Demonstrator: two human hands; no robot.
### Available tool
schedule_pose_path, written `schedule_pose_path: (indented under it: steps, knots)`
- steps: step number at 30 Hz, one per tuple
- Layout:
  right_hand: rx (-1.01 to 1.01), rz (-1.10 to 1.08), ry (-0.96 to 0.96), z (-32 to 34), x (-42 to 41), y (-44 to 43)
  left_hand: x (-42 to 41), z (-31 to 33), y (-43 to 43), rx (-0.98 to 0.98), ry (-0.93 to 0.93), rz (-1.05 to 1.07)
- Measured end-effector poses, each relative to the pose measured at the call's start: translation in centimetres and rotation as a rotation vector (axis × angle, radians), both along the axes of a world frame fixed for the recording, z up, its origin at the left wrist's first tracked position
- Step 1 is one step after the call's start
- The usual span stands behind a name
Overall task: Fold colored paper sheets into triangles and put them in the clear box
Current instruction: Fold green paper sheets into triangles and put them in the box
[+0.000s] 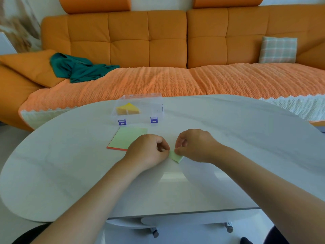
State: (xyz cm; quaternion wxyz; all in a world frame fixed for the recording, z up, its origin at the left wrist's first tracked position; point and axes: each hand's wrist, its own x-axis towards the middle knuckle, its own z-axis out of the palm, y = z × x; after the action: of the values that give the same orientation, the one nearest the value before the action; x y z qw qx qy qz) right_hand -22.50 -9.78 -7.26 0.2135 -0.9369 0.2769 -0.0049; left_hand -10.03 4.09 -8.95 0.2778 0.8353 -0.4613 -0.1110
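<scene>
Head view shows you both hands meeting over a small green folded piece (pixel 176 156) on the white table (pixel 237 138), on your side of the clear box (pixel 155 105) and a little to its right. Your left hand (pixel 148 150) has its fingers curled, and thumb and forefinger pinch the piece's left edge. Your right hand (pixel 193 145) is curled too and pinches its upper right edge. Most of the piece is hidden under your fingers, so I cannot tell how many folds it has.

It looks like you are in the middle of a fold.

- Line up the two edges exactly before you press, because a small offset will show at the triangle's point.
- Hold one pinch firm as an anchor and run the other thumb along the crease, outward from it, flat against the table.

The stack of unfolded sheets (pixel 127 139) lies just in front of the box's blue latches (pixel 121 122), with a green sheet on top and a red one peeking out beneath. A yellow triangle (pixel 128 107) already sits in the box's left part. The box appears open, so you should have a clear drop when this one is creased.
</scene>
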Motion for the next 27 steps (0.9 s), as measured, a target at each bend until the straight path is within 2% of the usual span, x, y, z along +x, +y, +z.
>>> schedule_pose_path:
  steps: [3, 7, 11, 14, 20, 27]
  knots:
    - [-0.035, -0.007, -0.007, -0.2, 0.0, 0.1, 0.0, -0.5, -0.3, -0.052, -0.124, -0.063]
    - [-0.001, -0.027, -0.034, -0.4, 0.0, 0.3, -0.9, -1.4, -0.3, -0.170, -0.148, -0.205]
    - [-0.028, -0.021, -0.093, -0.9, -0.3, 0.5, -1.2, -2.0, -0.1, -0.191, -0.229, -0.264]
    - [-0.163, 0.031, -0.192, -1.6, -0.9, 0.6, -1.6, -1.8, 0.3, -0.213, -0.262, -0.259]
    - [-0.440, 0.284, -0.340, -2.5, -3.4, 0.1, -2.1, -1.6, 0.3, -0.190, -0.266, -0.263]
    - [-0.620, 0.401, -0.319, -3.3, -5.5, 0.0, -2.1, -1.8, 0.3, -0.225, -0.262, -0.303]
